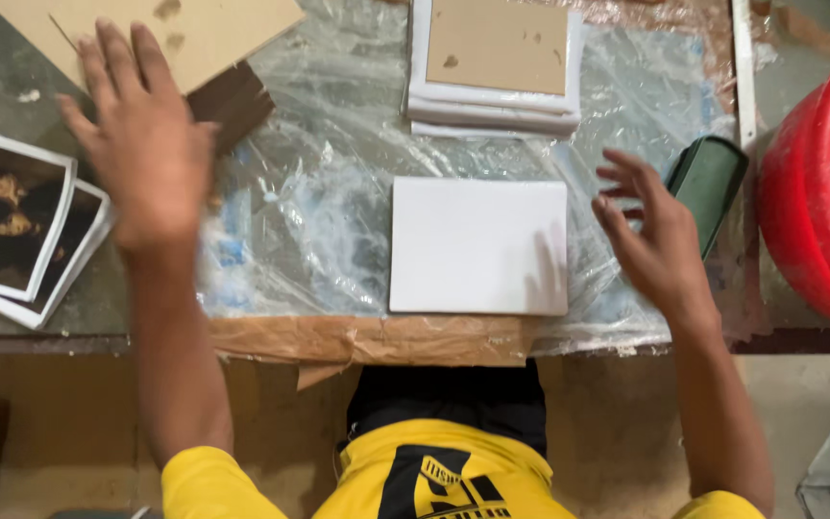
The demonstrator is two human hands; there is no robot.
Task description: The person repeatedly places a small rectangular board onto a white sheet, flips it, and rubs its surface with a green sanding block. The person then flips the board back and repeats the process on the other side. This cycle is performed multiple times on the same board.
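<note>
Hovering open right hand [653, 240] beside white board [478, 246]

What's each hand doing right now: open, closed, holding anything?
Left hand: open, fingers spread over the brown boards, holding nothing.
Right hand: open, empty, beside the white panel.

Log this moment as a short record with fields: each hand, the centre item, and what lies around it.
left hand: open, fingers spread, over the tan boards at the far left, holding nothing
right hand: open, beside the white sheet's right edge, empty
centre: white sheet flat on clear plastic film
far centre: stack of white boards, tan top
left edge: dark printed photos
right: dark green block, red tub
</note>
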